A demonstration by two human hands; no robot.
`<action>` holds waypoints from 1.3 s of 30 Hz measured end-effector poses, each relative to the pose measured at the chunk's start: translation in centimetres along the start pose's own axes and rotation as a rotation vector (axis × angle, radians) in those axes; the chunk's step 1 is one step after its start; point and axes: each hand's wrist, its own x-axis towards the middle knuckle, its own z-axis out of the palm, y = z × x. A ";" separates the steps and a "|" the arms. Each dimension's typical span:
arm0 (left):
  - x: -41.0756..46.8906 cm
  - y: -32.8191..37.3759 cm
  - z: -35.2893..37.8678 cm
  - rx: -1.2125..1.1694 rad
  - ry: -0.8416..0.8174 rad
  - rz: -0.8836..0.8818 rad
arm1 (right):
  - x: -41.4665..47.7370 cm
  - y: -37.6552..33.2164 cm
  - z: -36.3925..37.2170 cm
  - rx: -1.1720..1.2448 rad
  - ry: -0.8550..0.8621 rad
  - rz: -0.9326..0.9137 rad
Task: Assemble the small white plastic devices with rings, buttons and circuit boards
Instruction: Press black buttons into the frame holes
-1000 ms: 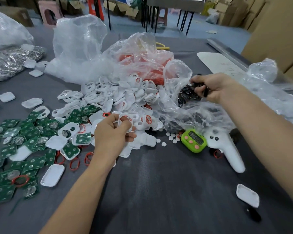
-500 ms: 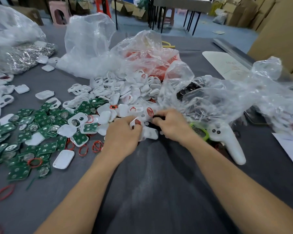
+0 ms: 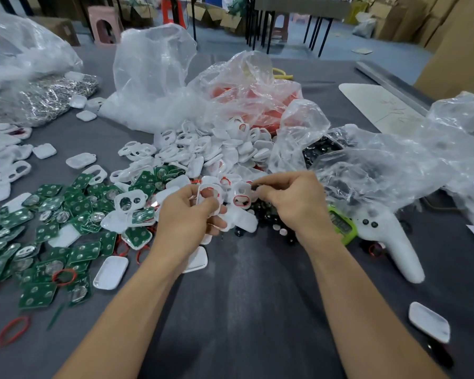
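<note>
Right hand (image 3: 296, 206) back from bag (image 3: 372, 160) | pinches small part (image 3: 255, 187); left hand (image 3: 186, 217) grips shell (image 3: 210, 196) alongside

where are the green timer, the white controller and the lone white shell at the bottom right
green timer (image 3: 340, 224), head view, on its display
white controller (image 3: 394, 247), head view, mid handle
white shell (image 3: 428, 322), head view, its middle

Both bare forearms reach forward and are nearer to each other at the wrists than at the elbows. The left hand (image 3: 186, 217), its back upward, has the fingers curled around a white shell (image 3: 209, 193). The right hand (image 3: 293, 203), just beside it, has curled fingers, and its fingertips (image 3: 261, 191) pinch a small dark piece (image 3: 257, 185).
</note>
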 end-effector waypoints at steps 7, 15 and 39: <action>-0.7 -1.0 0.3 -0.072 -0.016 0.098 | -0.1 -0.8 2.8 0.455 -0.108 0.078; -0.6 -1.2 0.6 -0.105 -0.025 0.048 | -0.6 0.1 2.8 0.574 -0.122 0.072; -2.1 -1.7 1.2 0.547 0.149 0.592 | -1.6 0.7 2.2 1.513 -0.795 0.077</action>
